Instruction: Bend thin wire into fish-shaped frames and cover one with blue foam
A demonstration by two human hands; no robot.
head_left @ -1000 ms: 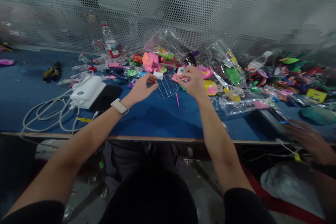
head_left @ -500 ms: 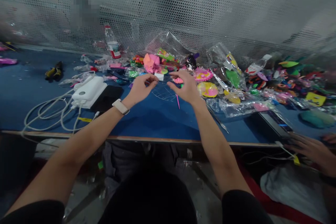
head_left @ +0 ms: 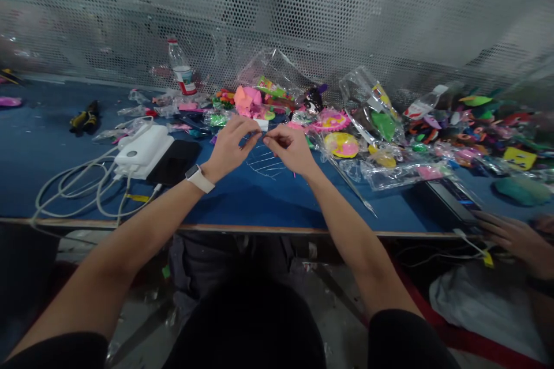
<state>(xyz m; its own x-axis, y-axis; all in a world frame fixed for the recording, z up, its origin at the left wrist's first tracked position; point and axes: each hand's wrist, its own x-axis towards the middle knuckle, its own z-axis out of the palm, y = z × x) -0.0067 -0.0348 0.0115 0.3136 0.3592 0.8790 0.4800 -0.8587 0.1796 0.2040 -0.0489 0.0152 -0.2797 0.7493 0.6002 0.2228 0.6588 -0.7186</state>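
Over the blue tabletop, my left hand point(head_left: 231, 149) is closed in a pinch of thumb and fingers. My right hand point(head_left: 292, 151) pinches close beside it, the fingertips of both hands nearly meeting. Whatever lies between them is too small to make out. A small white piece point(head_left: 262, 124) shows just behind the fingertips. Beneath the hands, pale scratched lines point(head_left: 266, 164) mark the table. A thin pink stick is almost wholly hidden by my right hand. Beyond my fingers sits a pink-orange clay-like lump point(head_left: 247, 101), and a yellow and pink disc point(head_left: 341, 145) lies to the right.
A white power bank point(head_left: 145, 151) with looped cables and a black phone point(head_left: 175, 161) lie left. Black-yellow pliers point(head_left: 85, 118) and a bottle point(head_left: 182, 69) stand farther off. Long metal tweezers point(head_left: 352, 184) lie right, near plastic bags point(head_left: 404, 176). Another person's hand point(head_left: 515, 236) rests at the right edge.
My right hand has moved left and its spread fingers have closed into a pinch beside my left hand. It now covers most of the pink stick. The view has shifted slightly.
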